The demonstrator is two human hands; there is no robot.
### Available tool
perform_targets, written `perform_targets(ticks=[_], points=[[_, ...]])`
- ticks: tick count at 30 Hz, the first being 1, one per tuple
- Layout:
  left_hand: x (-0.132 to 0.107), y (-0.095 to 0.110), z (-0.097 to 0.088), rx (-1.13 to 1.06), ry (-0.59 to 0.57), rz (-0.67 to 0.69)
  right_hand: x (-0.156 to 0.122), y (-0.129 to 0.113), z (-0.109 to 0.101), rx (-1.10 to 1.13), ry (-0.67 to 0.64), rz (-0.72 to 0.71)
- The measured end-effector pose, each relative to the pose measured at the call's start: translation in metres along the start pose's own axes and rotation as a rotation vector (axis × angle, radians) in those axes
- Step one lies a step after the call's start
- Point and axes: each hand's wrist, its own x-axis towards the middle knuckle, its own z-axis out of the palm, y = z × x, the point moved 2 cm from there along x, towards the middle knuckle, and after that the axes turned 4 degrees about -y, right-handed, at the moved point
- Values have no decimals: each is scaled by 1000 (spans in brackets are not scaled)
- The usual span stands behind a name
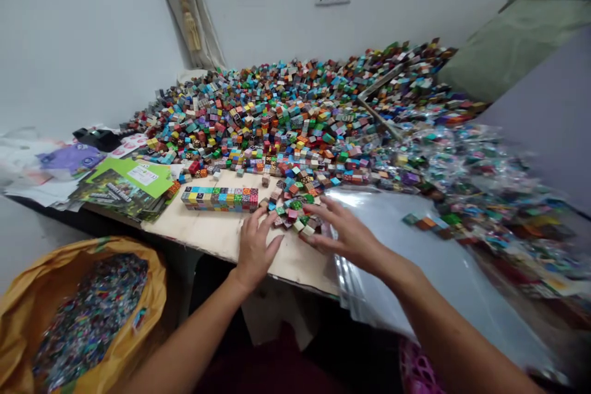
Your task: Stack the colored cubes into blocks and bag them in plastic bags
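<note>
Several loose small patterned cubes point(292, 214) lie in a cluster on the pale wooden board point(207, 233). At the cluster's left side is my left hand point(257, 245), fingers apart, its tips close to the nearest cubes. My right hand point(345, 231) reaches in from the right with spread fingers over the cluster's edge; whether its fingertips touch cubes I cannot tell. Left of the cluster stands a long block of cubes point(219, 198) lined up in neat rows. Clear plastic sheets or bags point(383, 215) lie under my right forearm.
A big heap of cubes point(277, 104) covers the back, with a metal angle frame point(369, 101) in it. Plastic-wrapped cubes point(480, 166) spread at right. Printed cards point(122, 188) lie at left. Below stands a yellow sack point(154, 271) of wrapped pieces.
</note>
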Motion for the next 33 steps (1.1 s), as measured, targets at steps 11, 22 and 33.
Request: perform_targets(ticks=[11,22,33], points=[[-1,6,0,-138,-125,249,67,19,13,-118,205,184],[-20,-11,-17,-224,99,-39,69,-53,36,-174,-230,-106],[3,-21,-13,-27,-150,80,-30,-11,-1,135,55,135]])
